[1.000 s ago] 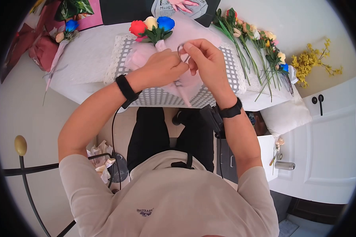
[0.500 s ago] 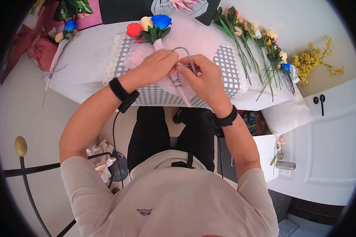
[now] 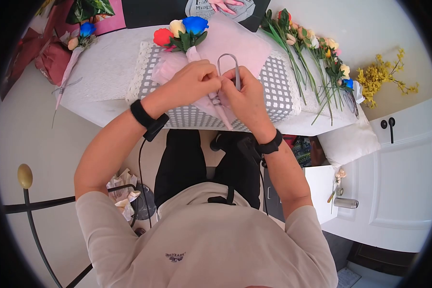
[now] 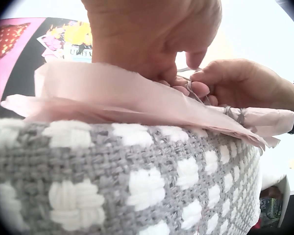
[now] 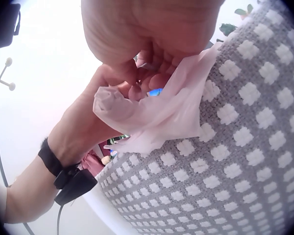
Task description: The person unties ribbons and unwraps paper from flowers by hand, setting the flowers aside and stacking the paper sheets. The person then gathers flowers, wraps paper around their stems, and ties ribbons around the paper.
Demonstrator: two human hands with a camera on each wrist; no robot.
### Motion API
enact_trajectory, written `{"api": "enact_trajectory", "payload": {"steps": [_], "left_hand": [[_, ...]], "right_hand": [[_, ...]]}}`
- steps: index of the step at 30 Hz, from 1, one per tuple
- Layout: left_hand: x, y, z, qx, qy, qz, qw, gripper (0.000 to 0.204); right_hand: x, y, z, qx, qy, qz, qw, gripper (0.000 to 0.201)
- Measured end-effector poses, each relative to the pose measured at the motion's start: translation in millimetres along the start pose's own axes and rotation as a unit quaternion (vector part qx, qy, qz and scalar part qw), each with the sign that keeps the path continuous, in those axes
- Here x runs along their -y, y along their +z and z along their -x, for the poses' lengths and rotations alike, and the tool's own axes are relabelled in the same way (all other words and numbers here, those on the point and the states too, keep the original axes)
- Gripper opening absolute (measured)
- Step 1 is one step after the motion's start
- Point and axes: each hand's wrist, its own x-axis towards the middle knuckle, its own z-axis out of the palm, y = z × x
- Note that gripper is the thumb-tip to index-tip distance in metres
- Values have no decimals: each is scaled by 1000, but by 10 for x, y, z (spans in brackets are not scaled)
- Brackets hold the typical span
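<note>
A bouquet of red, cream and blue roses [image 3: 195, 26], wrapped in pink paper [image 3: 235, 42], lies on the table with its stem end toward the person. Over its wrapped stem, my left hand [image 3: 193, 82] pinches a thin grey ribbon [image 3: 228, 55] at the fingertips. Close against it, my right hand [image 3: 245, 96] holds the same ribbon between thumb and fingers, and a loop stands up above the fingers. Turns of ribbon [image 4: 235, 114] circle the paper-wrapped stem in the left wrist view. Fingers partly hide where the strands cross.
A grey-and-white checked cloth [image 3: 279, 86] lies beneath the bouquet. Several loose flower stems [image 3: 300, 67] lie at the right, with yellow blossoms [image 3: 379, 77] beyond. A small wrapped blue rose bunch [image 3: 72, 65] rests on the left edge. A black stand bar [image 3: 38, 208] is at lower left.
My right hand has come down from its raised place and now meets the left fingertips. The ribbon's small curl has become a tall loop, now narrower and more upright than half a second ago.
</note>
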Motion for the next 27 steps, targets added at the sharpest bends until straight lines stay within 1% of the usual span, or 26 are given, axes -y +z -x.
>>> {"api": "enact_trajectory", "payload": {"steps": [2,3,5,8,10,11,13,14,15,16,17,19,20,22,23,25,26,27], "left_hand": [[-69,21,91,-22,-44,-22,999,22],[-103,33,117,-22,-45,-22,998,22],[-165,59,154,-58,-65,3,996,20],[-212,70,183,-72,-52,-30,996,18],[-192,59,189,-74,-55,-31,995,18],[-184,57,192,-75,-58,-31,995,18],[-192,53,203,-77,-64,-22,995,18],[-196,51,209,-79,-69,-13,994,19],[-200,49,218,-79,-69,-13,994,19],[-205,47,228,-81,-67,-10,994,19],[-206,44,235,-83,-64,-6,994,18],[-181,47,246,-83,-68,3,994,18],[-165,48,251,-83,-72,12,994,17],[-138,36,250,-76,-75,27,994,17],[-125,32,250,-69,-79,42,994,16],[-92,37,256,-69,-78,48,993,16],[-86,38,258,-68,-78,53,993,15],[-82,38,261,-68,-77,53,993,15]], "right_hand": [[-75,-1,-15,-11,-3,-2,1000,15],[-110,4,-25,-15,4,-6,1000,16],[-125,19,-33,-16,11,-10,1000,16],[-105,62,-12,-17,21,-35,999,15],[-98,77,-2,-2,33,-87,996,14],[-107,77,2,-2,33,-88,996,14],[-147,84,10,10,0,-49,999,13],[-179,84,5,10,-1,-49,999,13],[-214,78,-5,6,-78,19,997,13],[-236,70,-10,0,-155,87,984,13],[-222,61,-12,1,-155,87,984,13],[-172,48,-21,-9,-240,182,953,14],[-132,63,-11,-8,-241,182,953,14],[-60,102,25,-23,-132,88,987,14],[-59,98,28,-23,-132,88,987,14],[-68,86,29,-16,-40,41,998,14],[-80,85,27,-15,-41,41,998,14],[-99,84,25,-9,-61,50,997,14]]}}
